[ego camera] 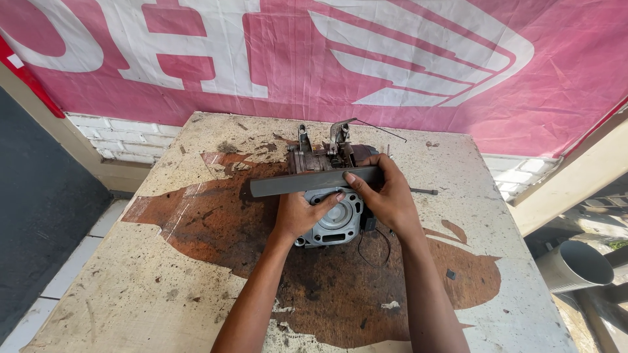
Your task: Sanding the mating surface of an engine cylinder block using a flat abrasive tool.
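Nearest me, both forearms reach up over the stained, worn tabletop. My left hand rests closed on the grey engine cylinder head, thumb up against the underside of the flat metal bar. My right hand is clamped on that bar's right end, fingers wrapped over its top edge, so that grip is shut on the bar. The bar lies across the part, its left end sticking out free over the tabletop. A thin black wire loops out just below the right wrist. Behind the bar stand the levers of the carburettor assembly, and beyond is a pink banner. I judge the bar could slip or tilt, since only one end is held, and the wire could snag my wrist.
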